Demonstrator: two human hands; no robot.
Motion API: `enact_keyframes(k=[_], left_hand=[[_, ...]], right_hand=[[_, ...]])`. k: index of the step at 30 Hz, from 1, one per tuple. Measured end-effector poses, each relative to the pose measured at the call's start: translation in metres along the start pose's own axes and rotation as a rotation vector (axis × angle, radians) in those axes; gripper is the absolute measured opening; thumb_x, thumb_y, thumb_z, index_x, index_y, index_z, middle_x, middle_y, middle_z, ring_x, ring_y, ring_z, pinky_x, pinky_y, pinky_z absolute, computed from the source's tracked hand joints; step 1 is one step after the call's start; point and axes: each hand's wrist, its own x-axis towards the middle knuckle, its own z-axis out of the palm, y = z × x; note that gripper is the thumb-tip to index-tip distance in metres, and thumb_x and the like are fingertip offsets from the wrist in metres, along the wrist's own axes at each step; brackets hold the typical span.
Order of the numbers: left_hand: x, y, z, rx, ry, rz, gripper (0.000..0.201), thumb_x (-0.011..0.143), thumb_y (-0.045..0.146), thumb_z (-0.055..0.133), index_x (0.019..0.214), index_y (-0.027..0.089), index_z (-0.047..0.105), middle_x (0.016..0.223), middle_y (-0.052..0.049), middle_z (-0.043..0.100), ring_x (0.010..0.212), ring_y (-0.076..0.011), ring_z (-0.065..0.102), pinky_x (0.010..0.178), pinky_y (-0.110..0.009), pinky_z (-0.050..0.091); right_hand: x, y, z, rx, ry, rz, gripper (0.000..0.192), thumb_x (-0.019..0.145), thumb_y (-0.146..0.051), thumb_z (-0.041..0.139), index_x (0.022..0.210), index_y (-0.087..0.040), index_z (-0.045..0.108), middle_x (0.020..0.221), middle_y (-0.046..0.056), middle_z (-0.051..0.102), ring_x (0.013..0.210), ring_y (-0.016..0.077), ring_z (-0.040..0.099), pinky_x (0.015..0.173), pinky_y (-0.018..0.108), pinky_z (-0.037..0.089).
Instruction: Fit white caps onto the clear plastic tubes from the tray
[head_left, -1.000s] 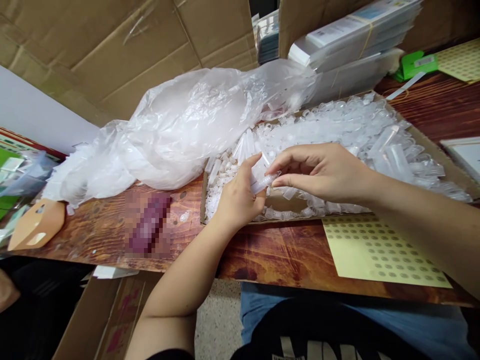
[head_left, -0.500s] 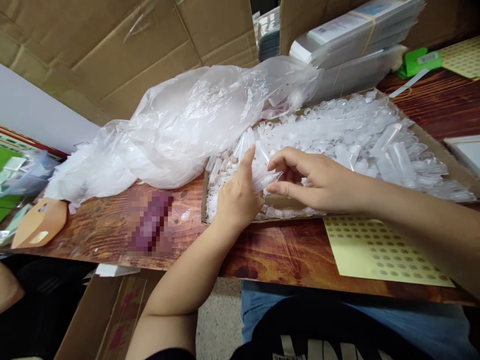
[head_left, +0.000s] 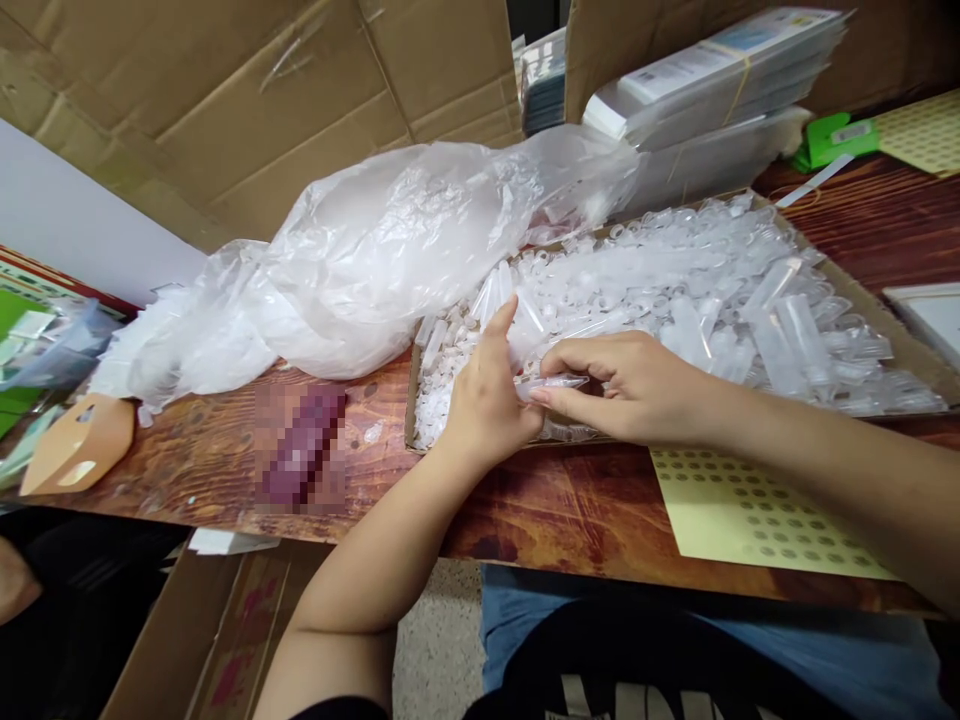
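My left hand (head_left: 487,395) is closed around a clear plastic tube with a pointed end (head_left: 551,383), its index finger sticking up. The tube lies nearly level, its tip towards the right. My right hand (head_left: 630,390) pinches that tube from the right with thumb and fingers; part of the grip is hidden behind the knuckles. Both hands are over the front left of a shallow cardboard tray (head_left: 411,400). Clear tubes (head_left: 802,335) and small translucent caps (head_left: 435,400) fill much of the tray.
A crumpled clear plastic bag (head_left: 390,240) lies behind the tray. Banded packages (head_left: 697,80) are stacked at the back. A yellow sticker sheet (head_left: 727,510) lies at the front right. Left are a blurred purple object (head_left: 304,445) and an orange holder (head_left: 79,445). Someone's arm (head_left: 15,580) shows at far left.
My right hand has moved slightly down and closed its thumb and fingers onto the tube. The tube has tilted from slanting upwards to nearly level. My left hand keeps its hold.
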Motion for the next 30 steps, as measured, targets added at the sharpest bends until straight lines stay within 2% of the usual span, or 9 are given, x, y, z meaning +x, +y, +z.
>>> enact_keyframes(k=[4,9,12,17,20,23,25,27,30], left_hand=[[0.010,-0.004,-0.011,-0.579,-0.068,-0.240,0.089,0.078,0.055,0.082,0.151,0.019,0.044,0.115,-0.013,0.067,0.092,-0.0239,0.069,0.073,-0.034,0.059],[0.021,-0.008,-0.025,-1.096,-0.189,-0.535,0.064,0.071,0.072,0.083,0.107,0.020,0.072,0.062,0.003,0.048,0.047,-0.0088,0.040,0.045,-0.024,0.027],[0.024,-0.002,-0.028,-1.142,-0.230,-0.616,0.058,0.065,0.068,0.091,0.086,0.018,0.071,0.056,0.004,0.046,0.042,-0.0047,0.030,0.043,-0.023,0.019],[0.023,0.003,-0.029,-1.090,-0.192,-0.628,0.055,0.061,0.060,0.096,0.086,0.017,0.072,0.061,0.000,0.060,0.041,-0.0029,0.029,0.041,-0.022,0.017],[0.022,0.001,-0.029,-1.029,-0.151,-0.568,0.053,0.063,0.060,0.095,0.087,0.017,0.075,0.065,-0.005,0.067,0.043,-0.0055,0.035,0.043,-0.024,0.023],[0.020,0.000,-0.027,-0.954,-0.115,-0.527,0.054,0.064,0.061,0.094,0.089,0.017,0.077,0.063,-0.005,0.067,0.045,-0.0089,0.041,0.044,-0.026,0.028],[0.019,0.000,-0.025,-0.943,-0.111,-0.518,0.055,0.066,0.064,0.091,0.090,0.017,0.076,0.062,-0.005,0.065,0.043,-0.0085,0.039,0.043,-0.027,0.027],[0.019,0.001,-0.024,-0.979,-0.107,-0.521,0.055,0.066,0.064,0.091,0.089,0.017,0.075,0.061,-0.003,0.064,0.041,-0.0066,0.035,0.041,-0.026,0.024],[0.020,0.002,-0.026,-1.049,-0.116,-0.558,0.054,0.062,0.061,0.094,0.086,0.018,0.072,0.058,-0.002,0.062,0.039,-0.0050,0.032,0.040,-0.024,0.020]], right_hand=[[-0.003,0.001,-0.021,-0.127,0.103,-0.104,0.023,0.099,-0.043,0.055,0.089,-0.025,0.066,0.080,0.004,0.072,0.064,0.0194,0.061,0.063,0.034,0.045],[-0.007,0.005,-0.039,-0.403,0.253,-0.453,0.016,0.106,-0.031,0.055,0.104,-0.022,0.068,0.083,0.008,0.070,0.072,0.0218,0.063,0.064,0.034,0.046],[-0.008,0.010,-0.035,-0.529,0.244,-0.612,0.027,0.109,-0.033,0.047,0.108,-0.020,0.070,0.083,0.010,0.069,0.073,0.0233,0.061,0.063,0.036,0.046],[-0.007,0.015,-0.028,-0.559,0.248,-0.605,0.038,0.112,-0.039,0.039,0.111,-0.021,0.072,0.089,0.012,0.073,0.079,0.0229,0.065,0.066,0.035,0.047],[-0.008,0.017,-0.025,-0.557,0.260,-0.500,0.040,0.112,-0.042,0.041,0.100,-0.020,0.072,0.082,0.009,0.073,0.072,0.0218,0.065,0.062,0.035,0.045],[-0.010,0.017,-0.024,-0.494,0.262,-0.279,0.047,0.113,-0.049,0.037,0.087,-0.021,0.065,0.064,0.004,0.063,0.057,0.0193,0.058,0.054,0.034,0.037],[-0.010,0.017,-0.022,-0.443,0.293,-0.231,0.042,0.109,-0.055,0.042,0.099,-0.020,0.063,0.074,0.006,0.066,0.058,0.0202,0.059,0.054,0.034,0.040],[-0.009,0.018,-0.020,-0.417,0.309,-0.266,0.030,0.105,-0.046,0.050,0.110,-0.018,0.059,0.089,0.010,0.070,0.068,0.0222,0.064,0.059,0.035,0.045],[-0.009,0.018,-0.018,-0.340,0.176,-0.270,0.010,0.100,-0.023,0.047,0.097,-0.022,0.056,0.080,0.006,0.067,0.067,0.0210,0.064,0.059,0.033,0.045]])
